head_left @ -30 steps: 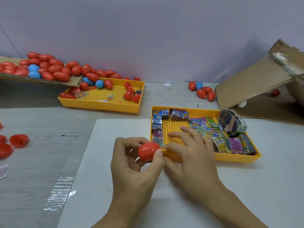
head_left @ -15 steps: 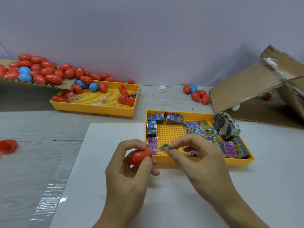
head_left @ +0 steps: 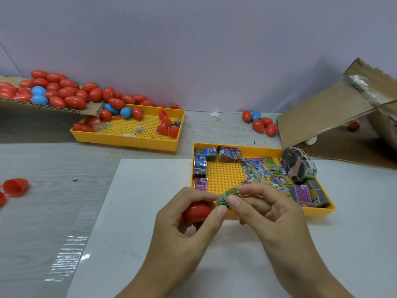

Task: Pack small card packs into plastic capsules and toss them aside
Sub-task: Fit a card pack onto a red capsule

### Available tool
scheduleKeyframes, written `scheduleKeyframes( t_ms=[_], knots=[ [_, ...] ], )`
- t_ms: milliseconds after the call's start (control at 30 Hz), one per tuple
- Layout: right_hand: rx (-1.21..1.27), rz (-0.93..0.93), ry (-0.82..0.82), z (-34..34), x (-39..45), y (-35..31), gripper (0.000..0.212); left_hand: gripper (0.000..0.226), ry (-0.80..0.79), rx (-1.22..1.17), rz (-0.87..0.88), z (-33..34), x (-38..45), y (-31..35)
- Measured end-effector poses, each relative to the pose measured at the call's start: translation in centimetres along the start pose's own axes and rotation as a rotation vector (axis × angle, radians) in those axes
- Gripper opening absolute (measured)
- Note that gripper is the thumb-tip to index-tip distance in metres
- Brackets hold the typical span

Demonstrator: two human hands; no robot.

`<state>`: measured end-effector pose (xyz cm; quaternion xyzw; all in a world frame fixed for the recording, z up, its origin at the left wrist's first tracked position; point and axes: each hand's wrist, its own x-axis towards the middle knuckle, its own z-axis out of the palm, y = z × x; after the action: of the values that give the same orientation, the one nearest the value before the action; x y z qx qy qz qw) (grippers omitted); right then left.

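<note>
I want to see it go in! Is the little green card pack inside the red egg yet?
Not yet. The green card pack is pinched outside, beside the red capsule.

A plain lilac wall (head_left: pixel 193 50) rises behind a grey wood-grain table (head_left: pixel 43 168).

Packing bench: capsule heaps (head_left: pixel 64 93), sorting trays (head_left: pixel 129 143).

The left hand (head_left: pixel 182 229) covers most of the red plastic capsule (head_left: pixel 196 211), so whether it is closed cannot be told. Print on the small green card pack (head_left: pixel 225 196) is too blurred to read. The brown cardboard sheet (head_left: pixel 43 105) of capsules runs off the picture's left edge.
</note>
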<state>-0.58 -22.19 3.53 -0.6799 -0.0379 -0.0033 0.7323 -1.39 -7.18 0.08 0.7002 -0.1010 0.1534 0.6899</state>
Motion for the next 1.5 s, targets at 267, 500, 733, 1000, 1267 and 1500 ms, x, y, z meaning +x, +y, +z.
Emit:
scheduleKeyframes(
  t_ms=[267, 500, 733, 1000, 1267, 1500],
  knots=[
    [0.0, -0.015, -0.026, 0.1, -0.2, 0.1, 0.018, 0.012, -0.045, -0.029, 0.045, -0.1, 0.2, -0.2],
    [-0.061, -0.039, -0.148, -0.2, -0.2, 0.1, 0.029, 0.01, -0.08, -0.072, 0.006, -0.6, 0.2, -0.2],
    [-0.14, -0.062, -0.372, -1.4, 0.3, -0.7, 0.032, 0.02, -0.16, -0.282, -0.204, -1.0, 0.2, -0.5],
    [-0.172, -0.13, -0.281, -1.6, 0.6, -0.1, 0.033, 0.026, -0.168, -0.341, -0.232, -1.0, 0.1, -0.5],
    [-0.015, 0.097, -0.254, -1.6, 0.9, 0.0, 0.035, 0.016, -0.099, -0.047, 0.134, -0.6, -0.7, 0.0],
    [0.006, 0.205, -0.314, -1.2, 0.7, -0.1, 0.037, 0.013, -0.081, 0.065, 0.191, -0.3, -0.5, -0.2]
  ],
)
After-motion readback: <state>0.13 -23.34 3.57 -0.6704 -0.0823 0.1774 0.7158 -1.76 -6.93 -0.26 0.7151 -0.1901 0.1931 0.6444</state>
